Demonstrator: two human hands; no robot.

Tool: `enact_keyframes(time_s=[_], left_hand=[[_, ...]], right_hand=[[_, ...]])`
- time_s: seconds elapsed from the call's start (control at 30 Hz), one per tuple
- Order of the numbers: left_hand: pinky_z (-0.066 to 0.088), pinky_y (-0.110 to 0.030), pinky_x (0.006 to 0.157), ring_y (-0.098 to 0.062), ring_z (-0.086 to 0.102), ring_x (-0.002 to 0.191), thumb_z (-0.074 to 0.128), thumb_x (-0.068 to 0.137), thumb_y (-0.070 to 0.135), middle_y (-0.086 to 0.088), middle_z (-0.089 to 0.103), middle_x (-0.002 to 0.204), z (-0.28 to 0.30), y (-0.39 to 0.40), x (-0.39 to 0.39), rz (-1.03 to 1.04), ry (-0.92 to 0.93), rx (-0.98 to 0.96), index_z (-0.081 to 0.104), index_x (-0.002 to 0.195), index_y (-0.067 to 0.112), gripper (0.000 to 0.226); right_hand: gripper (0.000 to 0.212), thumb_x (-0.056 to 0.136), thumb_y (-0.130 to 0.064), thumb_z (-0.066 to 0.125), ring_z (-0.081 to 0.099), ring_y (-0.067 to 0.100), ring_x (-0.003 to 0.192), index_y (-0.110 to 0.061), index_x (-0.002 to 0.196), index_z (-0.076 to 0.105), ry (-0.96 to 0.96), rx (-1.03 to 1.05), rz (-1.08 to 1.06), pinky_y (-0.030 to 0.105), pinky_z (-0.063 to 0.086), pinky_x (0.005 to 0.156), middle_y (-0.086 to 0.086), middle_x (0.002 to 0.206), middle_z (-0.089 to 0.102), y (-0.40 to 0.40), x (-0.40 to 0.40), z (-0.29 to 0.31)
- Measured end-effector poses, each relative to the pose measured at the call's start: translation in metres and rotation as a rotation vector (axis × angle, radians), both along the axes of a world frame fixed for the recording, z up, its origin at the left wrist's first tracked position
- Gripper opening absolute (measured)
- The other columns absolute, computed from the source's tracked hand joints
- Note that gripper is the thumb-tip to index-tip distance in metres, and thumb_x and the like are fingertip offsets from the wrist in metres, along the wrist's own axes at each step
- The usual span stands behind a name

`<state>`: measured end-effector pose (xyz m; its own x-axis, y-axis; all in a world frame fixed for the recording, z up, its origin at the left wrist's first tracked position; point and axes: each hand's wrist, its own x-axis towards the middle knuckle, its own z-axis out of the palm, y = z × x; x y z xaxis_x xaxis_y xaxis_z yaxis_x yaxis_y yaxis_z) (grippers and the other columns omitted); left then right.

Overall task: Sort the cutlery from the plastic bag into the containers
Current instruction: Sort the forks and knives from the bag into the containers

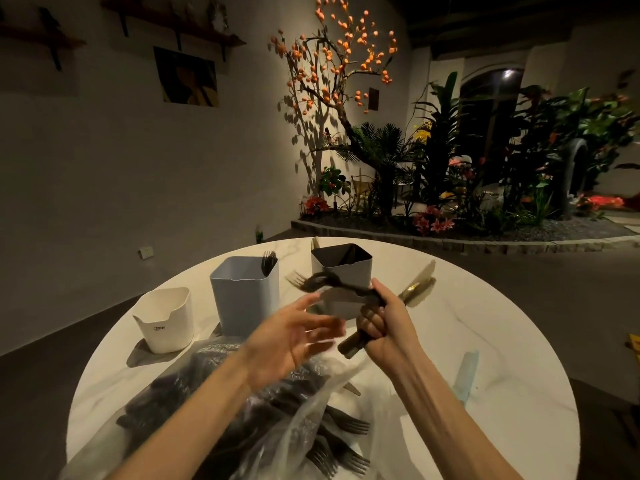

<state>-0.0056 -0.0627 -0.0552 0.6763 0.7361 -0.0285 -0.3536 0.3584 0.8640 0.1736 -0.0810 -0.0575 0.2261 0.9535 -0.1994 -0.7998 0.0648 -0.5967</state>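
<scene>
Cutlery (pixel 349 299) is clenched in the right hand (pixel 384 323) above the table's middle, the left hand (pixel 294 341) spread to pick.

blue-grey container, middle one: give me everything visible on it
The blue-grey container is a tall, square bin with rounded corners and a small notch in its front rim, and looks like matte plastic. It stands upright on the round marble-look table, between a shorter white container and a grey container. Dark forks stick up from its far right corner. Neither hand touches it.
</scene>
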Motion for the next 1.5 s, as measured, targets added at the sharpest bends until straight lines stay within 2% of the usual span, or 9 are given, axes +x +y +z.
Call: enact_keyframes(time_s=[0.13,0.37,0.47,0.6,0.73,0.93,1.07,1.37,1.5], left_hand=[[0.054,-0.037,0.096,-0.01,0.064,0.115,0.08,0.081,0.045,0.006,0.069,0.118,-0.01,-0.004,0.033,0.138,0.479,0.69,0.059,0.114,0.061,0.042],[0.041,-0.042,0.11,-0.021,0.067,0.115,0.043,0.105,0.04,-0.005,0.077,0.11,0.012,0.007,0.06,0.438,0.151,0.336,0.072,0.098,0.006,0.045],[0.057,-0.039,0.081,-0.027,0.07,0.071,0.047,0.105,0.035,-0.008,0.061,0.062,0.024,0.022,0.057,0.487,0.021,0.218,0.058,0.078,0.011,0.038],[0.032,-0.02,0.04,-0.01,0.03,0.042,0.054,0.103,0.036,0.002,0.032,0.052,0.021,0.032,0.056,0.361,0.221,0.181,0.051,0.074,0.014,0.036],[0.033,-0.021,0.047,-0.009,0.034,0.046,0.049,0.105,0.026,0.003,0.04,0.053,-0.004,0.028,0.069,0.297,0.45,0.282,0.049,0.074,0.012,0.034],[0.035,-0.021,0.051,-0.007,0.035,0.051,0.029,0.11,0.023,0.002,0.039,0.062,-0.025,0.014,0.089,0.233,0.504,0.388,0.044,0.087,0.012,0.03],[0.041,-0.024,0.058,-0.01,0.041,0.06,0.038,0.108,0.023,-0.003,0.046,0.074,-0.025,0.013,0.087,0.177,0.316,0.319,0.049,0.12,0.004,0.025],[0.059,-0.032,0.076,-0.025,0.075,0.091,0.04,0.108,0.028,-0.011,0.077,0.097,-0.036,0.029,0.083,0.328,0.287,0.345,0.05,0.116,0.006,0.025],[0.042,-0.021,0.05,-0.012,0.048,0.051,0.052,0.102,0.032,-0.002,0.053,0.065,-0.041,0.043,0.079,0.374,0.271,0.337,0.051,0.111,0.007,0.026]], right_hand=[[0.024,0.095,-0.028,0.067,0.038,0.008,0.045,-0.007,0.083,0.064,0.08,-0.061,0.028,0.016,0.052,0.052,0.003,0.058,0.047,0.008,-0.014,-0.013],[0.038,0.083,-0.045,0.076,0.027,0.009,0.041,-0.009,0.08,0.066,-0.352,-0.069,0.191,0.018,0.025,0.038,-0.002,0.05,0.033,-0.008,-0.002,-0.02],[0.052,0.08,-0.052,0.075,0.031,0.009,0.045,-0.007,0.104,0.066,-0.685,-0.12,0.03,0.02,0.03,0.044,-0.003,0.051,0.038,-0.011,0.017,-0.027],[0.038,0.084,-0.049,0.073,0.039,0.011,0.05,-0.017,0.104,0.067,-0.895,0.048,-0.156,0.02,0.037,0.047,-0.002,0.055,0.045,-0.015,0.03,-0.024],[0.016,0.083,-0.045,0.075,0.059,0.005,0.061,-0.034,0.091,0.068,-1.161,0.29,-0.238,0.013,0.049,0.058,-0.014,0.062,0.059,-0.018,0.018,-0.001],[0.027,0.084,-0.047,0.077,0.059,0.004,0.062,-0.024,0.086,0.062,-1.56,0.201,-0.384,0.019,0.053,0.066,-0.017,0.067,0.057,0.0,0.014,-0.005],[0.022,0.095,-0.035,0.067,0.07,0.011,0.068,-0.017,0.086,0.074,-1.391,0.218,-0.372,0.027,0.061,0.071,-0.006,0.074,0.071,0.006,0.023,-0.013],[0.026,0.106,-0.033,0.045,0.055,0.008,0.067,-0.015,0.096,0.06,-1.227,0.157,-0.572,0.021,0.047,0.061,0.003,0.082,0.062,0.011,0.04,-0.017],[0.039,0.107,-0.038,0.037,0.07,0.014,0.075,-0.009,0.099,0.061,-1.131,0.145,-0.521,0.027,0.059,0.071,0.003,0.084,0.07,0.022,0.055,-0.014]])
